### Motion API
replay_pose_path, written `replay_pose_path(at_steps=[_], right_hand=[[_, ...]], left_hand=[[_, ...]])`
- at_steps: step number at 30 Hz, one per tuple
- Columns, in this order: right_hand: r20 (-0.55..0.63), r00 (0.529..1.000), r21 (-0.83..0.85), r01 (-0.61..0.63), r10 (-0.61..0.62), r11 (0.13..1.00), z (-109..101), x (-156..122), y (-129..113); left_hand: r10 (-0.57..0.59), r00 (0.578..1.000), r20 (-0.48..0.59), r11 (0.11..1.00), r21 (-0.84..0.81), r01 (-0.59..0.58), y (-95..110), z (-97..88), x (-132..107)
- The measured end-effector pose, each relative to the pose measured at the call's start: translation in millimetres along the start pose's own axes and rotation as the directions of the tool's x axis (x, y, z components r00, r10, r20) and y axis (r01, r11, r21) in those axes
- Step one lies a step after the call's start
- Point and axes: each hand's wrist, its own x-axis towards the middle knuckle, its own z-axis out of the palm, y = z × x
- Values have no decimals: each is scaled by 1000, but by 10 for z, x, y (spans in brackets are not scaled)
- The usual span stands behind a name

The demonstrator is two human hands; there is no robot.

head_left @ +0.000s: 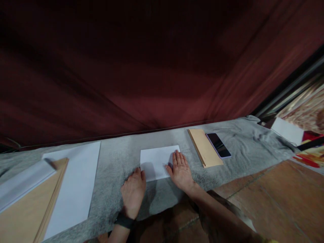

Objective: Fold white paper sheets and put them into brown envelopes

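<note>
Two hands work at one small sheet [155, 166], which lies flat on the grey cloth [113, 168], about midway along it. The right hand [180, 168] is flat, palm down on the sheet's right part, fingers nearly together and thumb held out. The left hand [133, 189] is curled at the near left corner; whether it pinches the paper cannot be told. One watch [124, 221] is on the left wrist.

There are two brown stacks. The left stack [32, 212] lies over one large sheet [82, 179] and carries one folded white paper [24, 182]. The right stack [205, 148] has one phone [219, 145] just beside it, screen up.

A broad stretch of cloth separates the large sheet from the small one; the gap to the right stack is narrower. Past the phone, the cloth runs on in wrinkles. Its far edge meets a red curtain [157, 84]; its near edge hangs over the tiled floor [278, 192], close before the wrists. Whether the brown stacks are envelopes holding anything cannot be told.
</note>
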Motion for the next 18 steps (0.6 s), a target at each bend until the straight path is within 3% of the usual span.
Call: replay_pose_path(at_steps=[10, 18], right_hand=[[-22, 1000, -8, 10, -10, 1000, 20, -9, 4], [7, 1000, -3, 0, 0, 1000, -2, 1, -3]], left_hand=[[18, 999, -35, 1000, 15, -17, -37, 80, 1], [14, 1000, -10, 1000, 15, -13, -3, 11, -4]])
